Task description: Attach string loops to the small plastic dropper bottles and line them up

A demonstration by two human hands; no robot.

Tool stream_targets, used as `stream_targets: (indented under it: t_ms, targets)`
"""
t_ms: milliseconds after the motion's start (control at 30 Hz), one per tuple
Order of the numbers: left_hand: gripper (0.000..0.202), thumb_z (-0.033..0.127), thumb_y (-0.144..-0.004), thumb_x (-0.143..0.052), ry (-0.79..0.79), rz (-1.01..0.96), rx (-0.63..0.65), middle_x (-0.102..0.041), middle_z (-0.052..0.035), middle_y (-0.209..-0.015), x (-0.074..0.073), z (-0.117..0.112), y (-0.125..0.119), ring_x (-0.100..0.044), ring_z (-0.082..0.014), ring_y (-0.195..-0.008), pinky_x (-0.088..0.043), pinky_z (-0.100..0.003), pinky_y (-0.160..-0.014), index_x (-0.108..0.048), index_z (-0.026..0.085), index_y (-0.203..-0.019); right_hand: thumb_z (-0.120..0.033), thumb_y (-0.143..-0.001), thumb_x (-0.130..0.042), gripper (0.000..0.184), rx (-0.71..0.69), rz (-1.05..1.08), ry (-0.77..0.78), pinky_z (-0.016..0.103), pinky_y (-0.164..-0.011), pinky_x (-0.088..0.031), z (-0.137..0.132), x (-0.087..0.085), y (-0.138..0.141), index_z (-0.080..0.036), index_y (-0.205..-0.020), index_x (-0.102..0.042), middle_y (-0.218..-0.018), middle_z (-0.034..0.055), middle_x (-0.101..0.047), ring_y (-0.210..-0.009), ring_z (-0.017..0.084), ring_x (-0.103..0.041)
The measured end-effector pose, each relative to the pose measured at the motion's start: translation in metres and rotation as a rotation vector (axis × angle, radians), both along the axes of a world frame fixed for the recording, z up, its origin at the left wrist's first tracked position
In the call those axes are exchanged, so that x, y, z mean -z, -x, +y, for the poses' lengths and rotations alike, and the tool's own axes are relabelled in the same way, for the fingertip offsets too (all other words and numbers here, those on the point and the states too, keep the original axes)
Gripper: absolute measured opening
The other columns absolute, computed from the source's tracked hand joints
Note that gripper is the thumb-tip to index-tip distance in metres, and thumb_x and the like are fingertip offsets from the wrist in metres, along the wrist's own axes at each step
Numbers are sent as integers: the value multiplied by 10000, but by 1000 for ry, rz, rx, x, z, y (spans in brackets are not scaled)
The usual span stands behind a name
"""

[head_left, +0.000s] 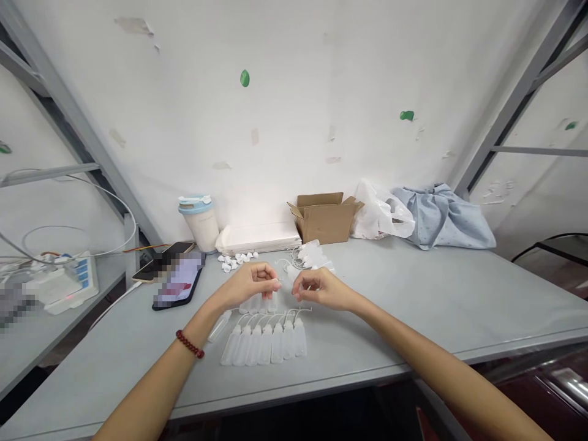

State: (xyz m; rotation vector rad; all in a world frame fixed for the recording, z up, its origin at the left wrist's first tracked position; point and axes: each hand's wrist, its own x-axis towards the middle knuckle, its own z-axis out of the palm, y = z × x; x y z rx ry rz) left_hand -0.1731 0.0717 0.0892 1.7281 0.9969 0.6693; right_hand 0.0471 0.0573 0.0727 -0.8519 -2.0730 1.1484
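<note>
My left hand [250, 283] and my right hand [319, 288] meet over the middle of the grey table [436, 294], both with fingers pinched. Between the fingertips is a small white piece, too small to name, and a small translucent bottle [272, 301] hangs just under the left fingers. Below the hands lies a row of several small translucent squeeze bottles [266, 342] with thin bent tips, side by side. A red bead bracelet [189, 344] is on my left wrist. Behind the hands are scattered white caps [234, 261] and a loose heap of more bottles [312, 254].
At the back stand a lidded cup [200, 223], a flat white stack [257, 237], an open cardboard box [324, 217], a white plastic bag [379, 213] and blue cloth [443, 215]. A phone [180, 280] lies at left; a power strip [62, 283] with cables sits on the neighbouring table.
</note>
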Motion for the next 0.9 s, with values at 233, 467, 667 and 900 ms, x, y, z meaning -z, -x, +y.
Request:
stream_targets:
  t_ms: [233,467,667,900]
  targets:
    - [251,369,-694,-674,-75,-77,-125,-533,45,-552,11,5,-5,-485,-85,-473,-393,-218,-496,-593,135,-741,-110,-713,-549,103,-104,-39,29,220,-592,-419,-4,1,5,-143,-752,-638,-726,17,-640,-639,115,-562]
    - [260,386,-712,-657,-39,-87,2,-533,38,-574,10,2,-6,-496,-86,-482,-429,-230,-513,-612,131,-737,-126,-689,-584,74,-145,-25,37,210,-572,-401,-3,2,5,-139,-726,-646,-658,-4,-612,-583,96,-522]
    - [331,450,-754,-600,-23,-62,31,-574,0,-626,6,0,-6,-520,-97,-506,-443,-238,-519,-603,121,-719,-131,-710,-574,59,-153,32,107,198,-531,-390,-3,1,4,-134,-743,-624,-612,-17,-578,-532,87,-535]
    - [280,403,-765,-603,13,-15,37,-583,6,-619,8,0,-4,-545,-102,-495,-452,-231,-516,-603,130,-703,-211,-783,-544,64,-64,42,47,201,-511,-396,4,9,3,-166,-797,-501,-645,-33,-531,-548,95,-558]
